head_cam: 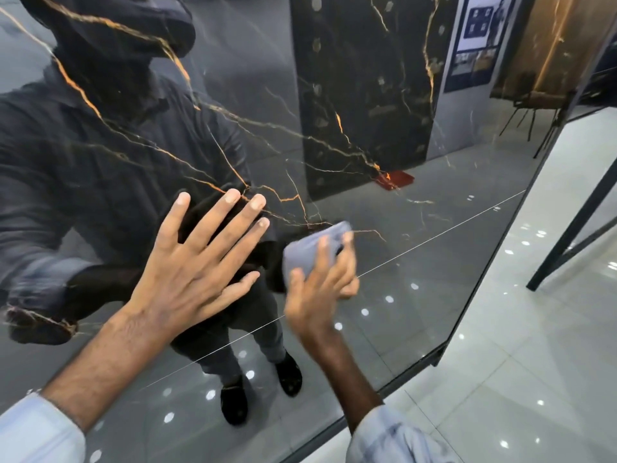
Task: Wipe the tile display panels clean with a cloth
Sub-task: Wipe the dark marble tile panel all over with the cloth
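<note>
A glossy black tile display panel [384, 105] with gold and orange veins fills most of the head view and mirrors the room and a person. My left hand [193, 265] lies flat on it with its fingers spread, holding nothing. To its right my right hand [319, 285] presses a folded grey-lilac cloth [309, 250] against the panel; hand and cloth are motion-blurred. A thin pale joint line [434, 237] runs across the panel just right of the cloth.
The panel's dark metal frame edge [467, 315] runs down the right side to a glossy white tiled floor [534, 362]. A black metal stand leg [574, 225] rises at the right. Reflections show another dark veined panel and a red object on the floor.
</note>
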Demonstrator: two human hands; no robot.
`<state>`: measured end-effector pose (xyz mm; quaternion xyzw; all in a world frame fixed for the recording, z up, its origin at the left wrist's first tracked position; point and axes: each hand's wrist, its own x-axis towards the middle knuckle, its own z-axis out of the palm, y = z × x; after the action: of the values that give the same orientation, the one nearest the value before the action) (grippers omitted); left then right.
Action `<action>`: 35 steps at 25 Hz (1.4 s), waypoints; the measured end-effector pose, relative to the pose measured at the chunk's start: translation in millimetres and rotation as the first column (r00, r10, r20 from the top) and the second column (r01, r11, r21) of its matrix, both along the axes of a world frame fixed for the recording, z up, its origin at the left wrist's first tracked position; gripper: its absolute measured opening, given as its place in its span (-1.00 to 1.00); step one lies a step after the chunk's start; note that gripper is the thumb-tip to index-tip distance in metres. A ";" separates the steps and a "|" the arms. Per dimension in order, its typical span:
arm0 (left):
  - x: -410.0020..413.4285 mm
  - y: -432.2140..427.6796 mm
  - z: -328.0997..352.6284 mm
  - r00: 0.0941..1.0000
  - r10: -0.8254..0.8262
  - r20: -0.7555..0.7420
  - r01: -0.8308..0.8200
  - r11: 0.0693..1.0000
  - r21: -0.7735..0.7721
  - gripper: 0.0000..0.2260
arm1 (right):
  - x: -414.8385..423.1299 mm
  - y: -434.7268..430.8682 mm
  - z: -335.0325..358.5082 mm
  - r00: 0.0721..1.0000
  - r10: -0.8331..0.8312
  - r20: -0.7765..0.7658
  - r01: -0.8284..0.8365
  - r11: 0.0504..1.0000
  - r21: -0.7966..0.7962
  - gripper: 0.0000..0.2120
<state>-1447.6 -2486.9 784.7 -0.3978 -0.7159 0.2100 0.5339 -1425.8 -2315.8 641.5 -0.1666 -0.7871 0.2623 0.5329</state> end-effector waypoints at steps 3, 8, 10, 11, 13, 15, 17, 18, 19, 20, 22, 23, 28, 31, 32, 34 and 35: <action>4.1 -0.6 2.3 1.000 -0.003 0.000 0.003 1.000 0.002 -0.33 | 2.1 14.7 -18.5 0.992 0.127 0.029 -0.126 0.886 0.445 -0.49; 20.7 -0.2 39.8 1.000 -0.011 -0.029 0.015 0.988 0.151 -0.34 | -21.2 119.2 99.8 0.984 -0.059 -0.168 0.097 0.969 0.228 -0.48; 15.8 -1.7 60.6 1.000 -0.007 0.010 0.004 0.973 0.229 -0.33 | -28.1 128.9 140.7 0.965 -0.167 -0.201 0.152 0.984 -0.088 -0.45; 11.7 -2.0 65.4 1.000 0.012 0.022 -0.017 0.967 0.253 -0.33 | -28.8 120.7 145.9 0.963 -0.183 -0.197 0.154 0.976 -0.152 -0.44; 4.9 -0.3 62.9 0.997 0.074 0.000 -0.071 0.966 0.249 -0.29 | -25.1 89.2 121.1 0.973 -0.131 -0.190 0.126 0.991 -0.039 -0.45; 0.9 1.2 59.5 0.994 0.102 -0.028 -0.093 0.969 0.230 -0.26 | -11.6 50.8 71.3 0.991 0.070 -0.113 -0.030 0.946 0.324 -0.47; 1.4 0.8 61.4 0.995 0.096 -0.027 -0.088 0.970 0.225 -0.25 | -2.6 43.1 42.5 0.982 0.185 -0.030 -0.128 0.780 0.613 -0.48; 2.9 0.3 62.8 0.996 0.086 -0.020 -0.080 0.971 0.224 -0.25 | -3.6 52.3 47.7 0.975 0.218 -0.036 -0.137 0.727 0.673 -0.47; 5.2 0.2 63.5 0.997 0.079 -0.015 -0.074 0.972 0.224 -0.26 | -6.7 65.8 62.8 0.969 0.242 -0.053 -0.139 0.708 0.692 -0.46; 8.2 0.6 64.0 0.997 0.077 -0.009 -0.073 0.970 0.232 -0.28 | -10.1 80.7 84.8 0.965 0.251 -0.073 -0.134 0.714 0.688 -0.46; 13.4 1.7 70.2 0.997 0.079 -0.001 -0.076 0.962 0.261 -0.29 | -19.9 113.9 146.6 0.967 0.185 -0.176 -0.049 0.811 0.584 -0.47; 15.1 1.7 78.6 0.996 0.086 -0.017 -0.078 0.957 0.278 -0.29 | -24.1 131.1 182.6 0.965 0.117 -0.235 0.007 0.882 0.471 -0.46; 15.3 -2.0 141.7 0.989 0.119 -0.086 -0.078 0.921 0.381 -0.29 | -30.5 134.0 255.7 0.951 -0.052 -0.304 0.073 0.996 0.056 -0.44; 12.1 -2.9 151.0 0.984 0.153 -0.090 -0.110 0.924 0.366 -0.29 | -18.2 74.0 177.1 0.970 0.155 -0.189 -0.058 0.896 0.440 -0.48; 11.2 -2.8 149.1 0.984 0.158 -0.079 -0.121 0.928 0.351 -0.28 | -12.3 62.4 155.0 0.966 0.223 -0.129 -0.102 0.792 0.602 -0.50; 9.8 -4.4 146.3 0.989 0.134 -0.056 -0.108 0.937 0.333 -0.28 | -13.4 71.3 154.2 0.948 0.303 -0.100 -0.123 0.637 0.761 -0.50; 9.2 -6.4 147.9 0.991 0.121 -0.060 -0.094 0.939 0.331 -0.29 | -16.5 84.6 174.3 0.933 0.338 -0.125 -0.127 0.632 0.764 -0.49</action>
<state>-1438.4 -2493.3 932.6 -0.2551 -0.7397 0.1327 0.6084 -1442.3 -2231.2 815.8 0.2051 -0.7637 0.0038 0.6121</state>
